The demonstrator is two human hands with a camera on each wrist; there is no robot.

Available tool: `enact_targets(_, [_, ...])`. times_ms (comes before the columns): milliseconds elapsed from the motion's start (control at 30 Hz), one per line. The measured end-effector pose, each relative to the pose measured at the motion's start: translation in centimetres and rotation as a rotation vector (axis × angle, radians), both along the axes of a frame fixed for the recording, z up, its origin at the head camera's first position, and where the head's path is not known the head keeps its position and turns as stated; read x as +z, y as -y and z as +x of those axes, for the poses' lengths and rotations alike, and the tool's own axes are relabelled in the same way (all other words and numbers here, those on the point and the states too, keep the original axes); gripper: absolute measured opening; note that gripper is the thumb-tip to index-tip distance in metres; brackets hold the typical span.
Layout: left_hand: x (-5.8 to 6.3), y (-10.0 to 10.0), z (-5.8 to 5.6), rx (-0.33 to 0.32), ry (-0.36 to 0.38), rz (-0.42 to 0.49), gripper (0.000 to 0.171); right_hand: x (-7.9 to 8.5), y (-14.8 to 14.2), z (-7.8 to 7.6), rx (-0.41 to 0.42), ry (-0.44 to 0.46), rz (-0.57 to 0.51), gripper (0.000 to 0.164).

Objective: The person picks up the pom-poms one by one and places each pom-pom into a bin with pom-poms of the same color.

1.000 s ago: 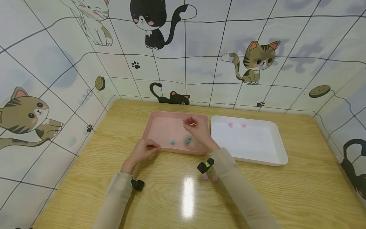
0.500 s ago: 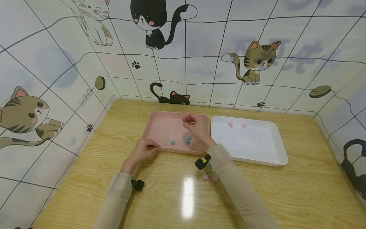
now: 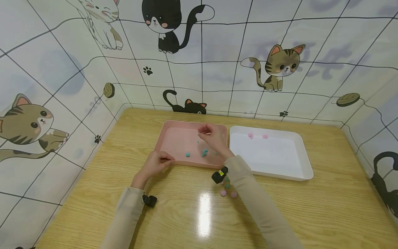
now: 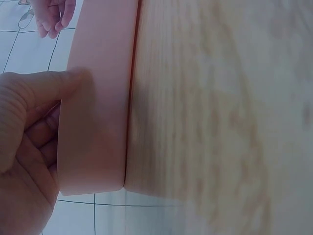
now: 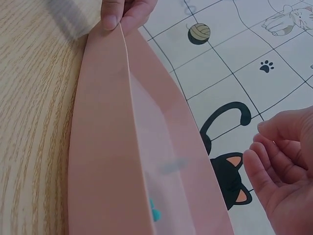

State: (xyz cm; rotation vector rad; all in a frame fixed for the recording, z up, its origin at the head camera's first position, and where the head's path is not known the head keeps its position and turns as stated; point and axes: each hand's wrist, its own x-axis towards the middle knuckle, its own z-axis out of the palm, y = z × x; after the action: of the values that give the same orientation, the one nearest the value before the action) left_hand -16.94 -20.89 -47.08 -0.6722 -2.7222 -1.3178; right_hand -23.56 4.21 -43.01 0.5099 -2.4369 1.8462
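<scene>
At the left of the head view, the near wall of the pink tray (image 3: 177, 136) is pinched close to its left corner by the left hand (image 3: 156, 162), the thumb being laid on the outer face. The tray itself is placed on the wooden table (image 3: 174, 221), at the centre of the frame. A lone teal bead (image 3: 187, 154) is seen near its front wall, and a little further right a small teal cluster (image 3: 204, 152).

Above and between these, a tiny teal speck (image 3: 198, 141) can now be made out, where none was shown half a second ago. It lies just under the fingertips of the right hand (image 3: 214, 140), which are loosely bent, slightly parted from the thumb and seemingly left with nothing. In the right wrist view only a blurred streak (image 5: 173, 165) is caught, so whether the speck is falling or at rest cannot be told. One more teal piece is thus judged to have been let go into the pink tray.

Below the right wrist, pink beads (image 3: 223, 193) and teal pieces (image 3: 227, 186) are left loose on the table, partly hidden by the sleeve (image 3: 244, 173). At the right, two pink clusters (image 3: 257, 136) are held in the white tray (image 3: 270, 152), near its back wall.
</scene>
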Motion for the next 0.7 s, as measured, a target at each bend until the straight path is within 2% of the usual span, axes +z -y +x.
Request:
enact_targets(133, [-0.1,0.1,0.0,-0.002,0.008,0.005,0.005,1.6,0.0,1.0,0.012,0.002,0.003,0.015])
enact_targets(267, [-0.1,0.1,-0.1,-0.005,0.009,0.007,0.006,1.6,-0.1,1.0,0.010,-0.003,-0.010,0.015])
enact_targets(367, [-0.1,0.1,-0.1,-0.006,0.006,0.008,0.006,0.3,-0.2,0.3,0.000,-0.002,-0.025,0.014])
enact_targets(700, [-0.1,0.1,-0.1,-0.005,0.000,0.008,0.005,1.2,-0.6,1.4,0.033,-0.077,-0.033,0.010])
